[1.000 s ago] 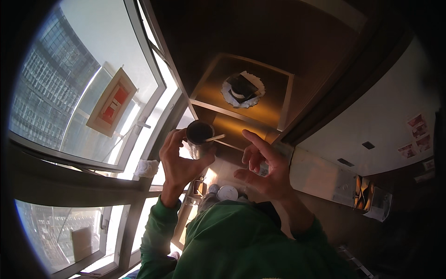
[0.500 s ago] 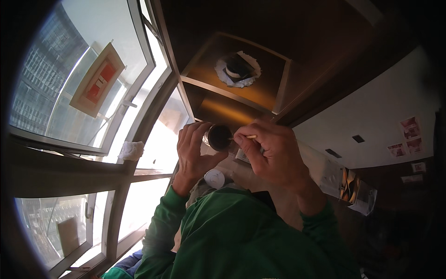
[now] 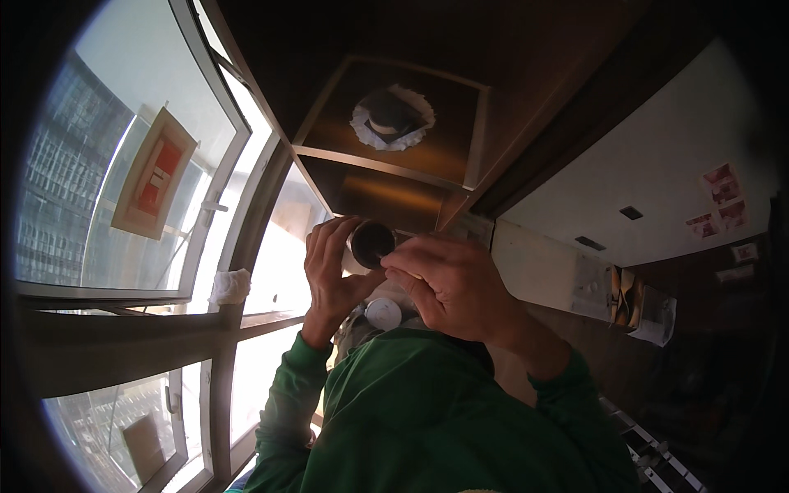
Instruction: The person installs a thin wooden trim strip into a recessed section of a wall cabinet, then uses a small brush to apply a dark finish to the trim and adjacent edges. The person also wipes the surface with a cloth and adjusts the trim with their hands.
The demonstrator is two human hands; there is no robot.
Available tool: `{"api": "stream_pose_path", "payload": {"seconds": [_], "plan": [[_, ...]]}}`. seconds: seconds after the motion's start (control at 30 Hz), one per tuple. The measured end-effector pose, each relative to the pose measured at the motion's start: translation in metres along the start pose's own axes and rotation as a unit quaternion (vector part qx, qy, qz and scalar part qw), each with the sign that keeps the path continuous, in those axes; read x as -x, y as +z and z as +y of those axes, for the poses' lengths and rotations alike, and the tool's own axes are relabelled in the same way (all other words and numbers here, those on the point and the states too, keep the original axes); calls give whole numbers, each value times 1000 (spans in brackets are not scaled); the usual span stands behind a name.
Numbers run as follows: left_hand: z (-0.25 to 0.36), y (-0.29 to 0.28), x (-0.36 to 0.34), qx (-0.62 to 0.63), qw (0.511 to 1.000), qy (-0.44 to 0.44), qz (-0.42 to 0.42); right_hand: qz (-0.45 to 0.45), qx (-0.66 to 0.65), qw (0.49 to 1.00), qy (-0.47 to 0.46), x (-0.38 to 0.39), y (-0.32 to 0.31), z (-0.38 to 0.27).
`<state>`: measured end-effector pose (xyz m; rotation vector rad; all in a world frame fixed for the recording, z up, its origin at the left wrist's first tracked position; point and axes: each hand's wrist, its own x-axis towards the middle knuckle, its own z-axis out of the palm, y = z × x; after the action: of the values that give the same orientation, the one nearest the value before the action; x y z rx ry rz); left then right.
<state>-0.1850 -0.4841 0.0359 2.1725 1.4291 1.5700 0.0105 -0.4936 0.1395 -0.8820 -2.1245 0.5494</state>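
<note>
My left hand [image 3: 327,275] is wrapped round the side of a small round cup [image 3: 371,244], tilted so that its dark inside faces me. Close against its right rim, my right hand [image 3: 452,283] pinches a thin stick-like tool [image 3: 418,277]. Only the pale yellowish end of that tool shows past the fingers. Its other end is hidden by the hand or lost in the dark of the cup, so I cannot tell whether it is a brush.
Brown panelling ahead carries a dark fitting ringed with torn white paper [image 3: 393,117]. Open windows [image 3: 209,205] line the left, with a white wad [image 3: 231,287] on the frame. A white round-lidded container [image 3: 383,314] stands below my hands. A ladder [image 3: 653,448] shows at lower right.
My right hand has moved left and closer to the cup, and less of the stick shows. My view has shifted, bringing the ladder in at lower right.
</note>
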Motion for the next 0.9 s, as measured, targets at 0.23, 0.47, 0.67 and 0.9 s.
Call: {"api": "stream_pose_path", "payload": {"seconds": [0.23,0.47,0.67,0.9], "plan": [[-2,3,-3,-2,1000,21,-7,4,18,1000,3,6,7,2],[-4,7,-6,3,999,40,4,112,33,993,-14,12,14,2],[-1,7,-12,0,999,45,-8,113,27,993,-1,17,12,0],[3,11,-13,-5,999,49,-9,121,2,992,21,16,9,2]]}}
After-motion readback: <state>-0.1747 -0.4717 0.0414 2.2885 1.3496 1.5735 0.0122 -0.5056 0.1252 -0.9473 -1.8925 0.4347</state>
